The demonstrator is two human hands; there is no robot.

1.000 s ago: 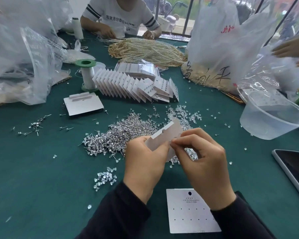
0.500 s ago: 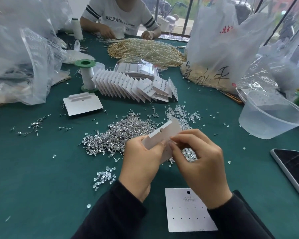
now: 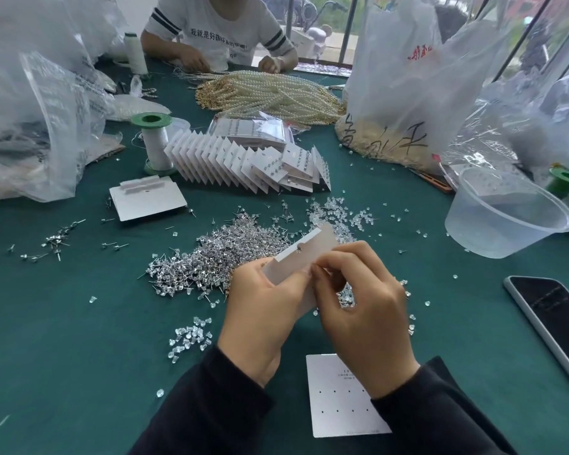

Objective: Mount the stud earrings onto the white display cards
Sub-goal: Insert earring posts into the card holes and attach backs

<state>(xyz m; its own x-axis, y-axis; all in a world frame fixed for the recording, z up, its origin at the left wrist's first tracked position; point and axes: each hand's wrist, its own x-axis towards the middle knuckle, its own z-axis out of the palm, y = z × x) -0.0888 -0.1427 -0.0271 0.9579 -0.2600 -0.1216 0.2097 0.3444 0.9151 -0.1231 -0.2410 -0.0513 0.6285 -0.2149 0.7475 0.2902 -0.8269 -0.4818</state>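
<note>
My left hand (image 3: 260,310) grips a white display card (image 3: 304,254), tilted with its back toward me, above a pile of silver stud earrings (image 3: 224,257). My right hand (image 3: 362,303) has its fingertips curled against the card's lower edge; what they pinch is hidden. A blank white card with small holes (image 3: 339,399) lies flat on the green table below my wrists. Clear earring backs (image 3: 191,336) sit in a small cluster at the left of my left wrist, and more (image 3: 339,211) lie beyond the stud pile.
A fanned row of filled cards (image 3: 243,162) stands behind the pile, a thread spool (image 3: 155,142) beside it. A clear plastic tub (image 3: 503,215) and a phone (image 3: 555,320) are at the right. Plastic bags flank both sides. Another person (image 3: 217,34) works on pearl strands (image 3: 270,93) opposite.
Both hands stay on the card at the same spot; my right fingertips have shifted slightly along its lower edge. A hand at the far right has left the view.
</note>
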